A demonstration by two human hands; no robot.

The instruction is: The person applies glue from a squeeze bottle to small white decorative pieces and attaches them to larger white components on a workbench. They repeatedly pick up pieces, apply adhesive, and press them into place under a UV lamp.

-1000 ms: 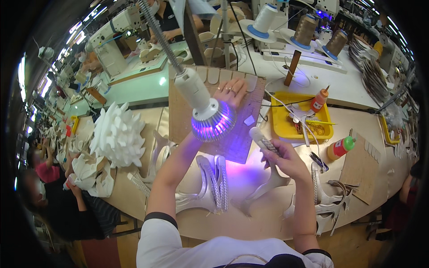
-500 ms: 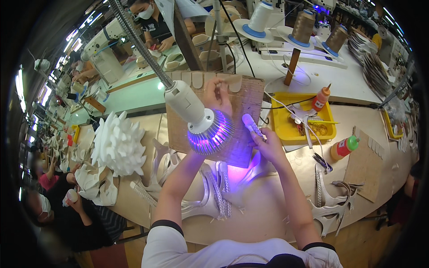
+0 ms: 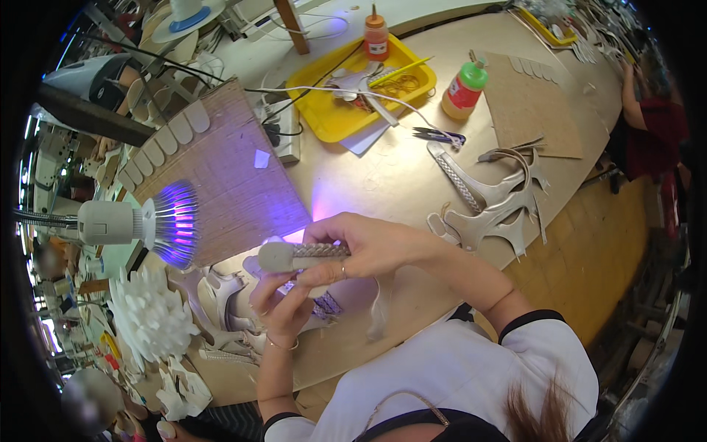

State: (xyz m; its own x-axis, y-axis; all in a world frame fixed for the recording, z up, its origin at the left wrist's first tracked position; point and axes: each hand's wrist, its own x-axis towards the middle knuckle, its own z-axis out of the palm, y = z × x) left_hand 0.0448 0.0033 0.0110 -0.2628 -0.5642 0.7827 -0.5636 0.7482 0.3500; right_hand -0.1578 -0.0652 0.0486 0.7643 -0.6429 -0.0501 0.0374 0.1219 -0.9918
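Joining right hand (image 3: 372,244), left hand (image 3: 283,313) is now off the eleven-o'clock cardboard (image 3: 228,180).
Right fingers (image 3: 324,227) clamp braided strap (image 3: 318,251); left grip unclear.

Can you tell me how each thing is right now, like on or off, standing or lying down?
Lamp: on, glowing purple.
Right hand: closed on the strap.
Left hand: fingers bent beside the strap; grip hard to tell.
Strap: held.
Yellow tray: has things in it.
Green-topped bottle: standing.
Orange bottle: standing.
Snips: lying down.
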